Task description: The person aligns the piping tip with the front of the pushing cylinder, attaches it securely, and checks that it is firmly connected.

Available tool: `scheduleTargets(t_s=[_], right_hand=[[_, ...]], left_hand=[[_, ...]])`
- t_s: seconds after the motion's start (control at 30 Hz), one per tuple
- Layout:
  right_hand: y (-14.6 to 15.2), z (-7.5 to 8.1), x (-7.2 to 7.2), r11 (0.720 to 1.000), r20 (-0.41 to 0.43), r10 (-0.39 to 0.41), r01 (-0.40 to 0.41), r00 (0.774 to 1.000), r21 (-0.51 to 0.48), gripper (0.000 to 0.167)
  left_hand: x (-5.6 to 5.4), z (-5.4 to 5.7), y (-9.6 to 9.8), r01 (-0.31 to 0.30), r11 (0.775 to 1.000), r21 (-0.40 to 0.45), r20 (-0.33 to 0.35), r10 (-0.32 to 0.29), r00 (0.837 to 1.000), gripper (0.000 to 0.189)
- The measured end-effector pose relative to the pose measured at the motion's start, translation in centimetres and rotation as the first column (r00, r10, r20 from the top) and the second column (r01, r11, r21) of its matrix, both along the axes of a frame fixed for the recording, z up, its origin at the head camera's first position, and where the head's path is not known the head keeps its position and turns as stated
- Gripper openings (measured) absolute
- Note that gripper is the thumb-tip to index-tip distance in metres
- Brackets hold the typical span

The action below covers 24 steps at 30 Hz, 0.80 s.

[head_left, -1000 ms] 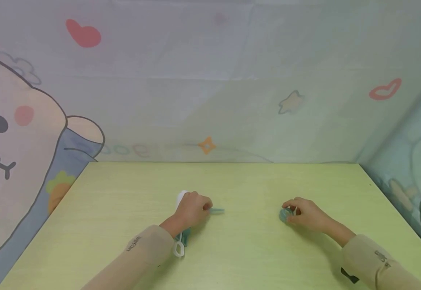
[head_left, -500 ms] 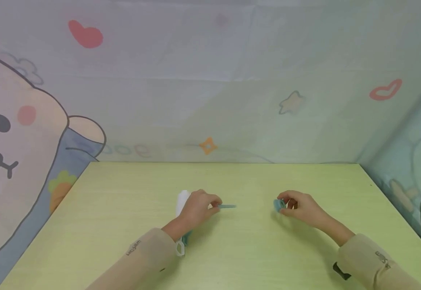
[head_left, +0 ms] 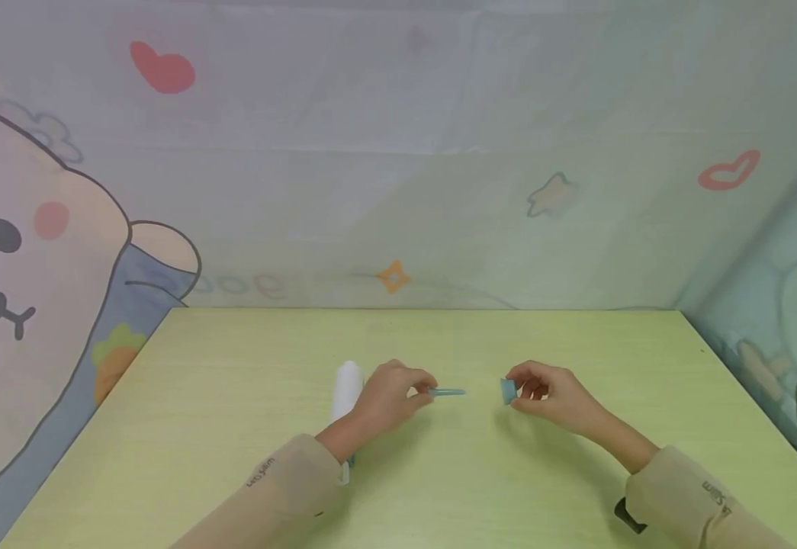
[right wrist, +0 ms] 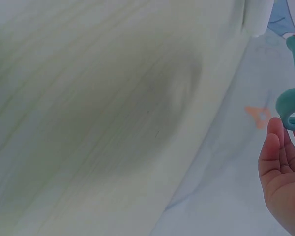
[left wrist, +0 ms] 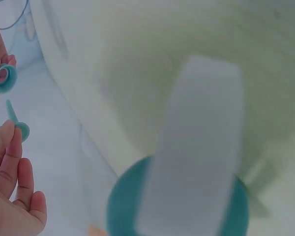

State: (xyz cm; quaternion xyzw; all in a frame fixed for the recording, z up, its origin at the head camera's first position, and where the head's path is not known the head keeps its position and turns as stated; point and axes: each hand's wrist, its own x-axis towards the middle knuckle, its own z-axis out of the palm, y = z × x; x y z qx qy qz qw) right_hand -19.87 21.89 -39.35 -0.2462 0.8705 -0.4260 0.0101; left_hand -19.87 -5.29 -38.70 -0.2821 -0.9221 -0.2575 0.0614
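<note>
The pin (head_left: 448, 392) is at the middle of the scene, above the table (head_left: 233, 396), its narrow end pointing right at the ring (head_left: 509, 392) across a small gap. The left hand (head_left: 391, 396) pinches the pin by its rounded end, thumb and fingertip almost meeting. The right hand (head_left: 559, 393) has thumb and fingers spread about the ring's width, gripping its right side and leaving the left side bare. The white tube (head_left: 348, 385) lies to the left, with teal at its near end. Both teal pieces look like light, fairly stiff plastic or silicone, though the pictures cannot settle which. The pin is slim and smooth, so it could swivel in a fingertip pinch; its thicker rounded end seems the best hold. The ring is short and hollow, so opposite points on its outer wall should suit 2 digits, pressed gently. Neither piece looks fragile.
</note>
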Motion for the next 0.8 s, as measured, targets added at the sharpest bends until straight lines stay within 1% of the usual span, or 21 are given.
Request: scheduleTargets(t_s=[0.13, 0.23, 0.47, 0.67, 0.8], right_hand=[[-0.8, -0.1, 0.1, 0.999, 0.009, 0.03, -0.029, 1.0, -0.026, 0.026], [-1.3, -0.1, 0.2, 0.998, 0.006, 0.041, -0.041, 0.999, -0.047, 0.026], [-2.2, -0.2, 0.4, 0.992, -0.006, 0.081, -0.081, 0.997, -0.098, 0.024], [-2.9, -0.3, 0.6, 0.988, 0.008, 0.106, -0.104, 0.994, -0.111, 0.024], [-3.3, -0.4, 0.7, 0.984, 0.001, 0.121, -0.12, 0.993, -0.129, 0.023]], left_hand=[[0.3, 0.2, 0.5, 0.016, 0.999, 0.03, 0.031, -0.017, 0.999, 0.017], [0.5, 0.4, 0.8, 0.03, 0.999, 0.035, 0.026, -0.031, 0.999, 0.017], [0.9, 0.7, 1.4, 0.039, 0.999, 0.036, 0.032, -0.04, 0.999, 0.017], [1.0, 0.7, 1.7, 0.039, 0.999, 0.032, 0.034, -0.04, 0.999, 0.016], [1.1, 0.8, 1.9, 0.051, 0.998, 0.037, 0.032, -0.052, 0.998, 0.018]])
